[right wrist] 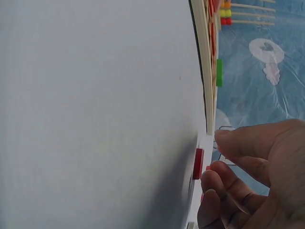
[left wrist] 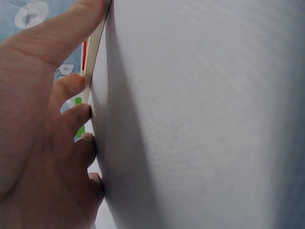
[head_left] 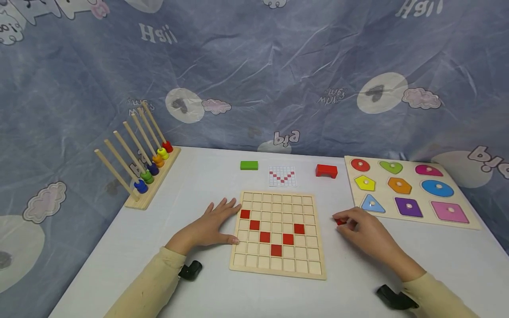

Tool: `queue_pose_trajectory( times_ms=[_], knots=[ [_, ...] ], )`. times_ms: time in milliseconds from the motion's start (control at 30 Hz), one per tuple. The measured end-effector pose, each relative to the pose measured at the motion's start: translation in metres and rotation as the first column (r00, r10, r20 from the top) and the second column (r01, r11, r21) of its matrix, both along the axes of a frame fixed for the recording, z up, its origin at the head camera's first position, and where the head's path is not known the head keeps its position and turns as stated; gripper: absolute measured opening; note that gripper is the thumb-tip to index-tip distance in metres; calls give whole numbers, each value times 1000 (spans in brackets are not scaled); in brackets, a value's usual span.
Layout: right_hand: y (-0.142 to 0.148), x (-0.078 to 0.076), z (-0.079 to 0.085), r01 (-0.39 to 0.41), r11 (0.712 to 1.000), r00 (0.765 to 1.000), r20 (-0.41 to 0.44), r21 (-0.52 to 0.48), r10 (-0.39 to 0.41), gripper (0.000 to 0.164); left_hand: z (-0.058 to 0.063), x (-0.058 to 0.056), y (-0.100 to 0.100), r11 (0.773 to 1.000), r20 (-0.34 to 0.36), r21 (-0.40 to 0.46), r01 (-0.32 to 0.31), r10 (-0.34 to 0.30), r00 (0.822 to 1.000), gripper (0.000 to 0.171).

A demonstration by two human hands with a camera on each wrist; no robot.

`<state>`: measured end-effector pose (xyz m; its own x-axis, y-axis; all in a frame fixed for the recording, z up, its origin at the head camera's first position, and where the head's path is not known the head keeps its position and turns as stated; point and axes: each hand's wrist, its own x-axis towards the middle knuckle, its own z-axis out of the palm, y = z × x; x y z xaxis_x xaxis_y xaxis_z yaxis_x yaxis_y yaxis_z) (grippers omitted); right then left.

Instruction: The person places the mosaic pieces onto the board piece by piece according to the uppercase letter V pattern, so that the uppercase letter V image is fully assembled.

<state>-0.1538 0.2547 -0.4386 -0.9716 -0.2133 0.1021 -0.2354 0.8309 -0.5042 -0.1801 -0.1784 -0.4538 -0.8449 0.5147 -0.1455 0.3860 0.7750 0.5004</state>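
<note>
A square wooden grid board (head_left: 280, 273) lies in front of me in the head view, several red tiles (head_left: 264, 237) set in its cells in a V shape. My left hand (head_left: 210, 226) rests at the board's left edge, fingers spread, thumb tip against the frame. To the right of the board, my right hand (head_left: 362, 227) is low over the white table, thumb and index finger bent around a single red tile (head_left: 340, 221). In the right wrist view this tile (right wrist: 198, 163) shows just below the fingertips; I cannot tell whether they grip it.
Behind the board lie a white pattern card (head_left: 282, 176), a green block (head_left: 249, 165) and a red bridge-shaped block (head_left: 326, 170). A peg rack (head_left: 148, 194) with coloured beads stands at the left. A knobbed shape puzzle (head_left: 381, 172) lies beyond my right hand.
</note>
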Motion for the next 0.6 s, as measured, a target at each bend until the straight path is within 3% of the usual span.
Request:
queue_pose_trajectory(
  times_ms=[600],
  knots=[
    [9,-11,-6,-1,1000,999,49,-12,1,36,-1,-1,0,1000,1,-8,0,0,1000,104]
  ],
)
